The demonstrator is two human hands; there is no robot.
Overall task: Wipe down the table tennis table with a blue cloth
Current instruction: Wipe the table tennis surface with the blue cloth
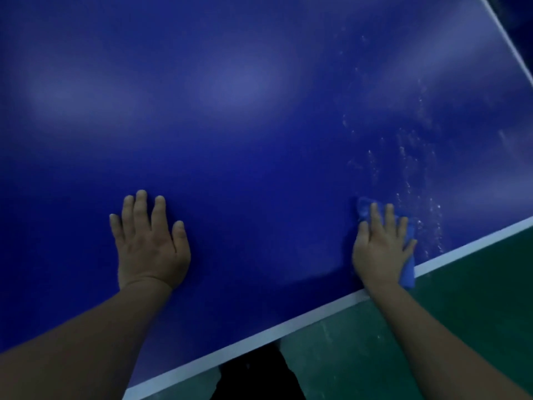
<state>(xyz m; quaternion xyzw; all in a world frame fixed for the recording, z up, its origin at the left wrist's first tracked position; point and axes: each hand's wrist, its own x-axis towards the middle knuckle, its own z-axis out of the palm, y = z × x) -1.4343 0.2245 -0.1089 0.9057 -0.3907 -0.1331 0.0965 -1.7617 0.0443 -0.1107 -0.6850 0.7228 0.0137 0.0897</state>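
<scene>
Left hand (150, 241) flat on the table (245, 125), fingers spread; right hand (382, 246), fingers straight, presses the cloth (364, 207) near the edge.

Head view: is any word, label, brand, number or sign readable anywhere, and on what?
None. The dark blue table tennis table bears only white edge lines, no print. The crumpled blue cloth under the right hand shows no tag; the green floor is unmarked.
</scene>
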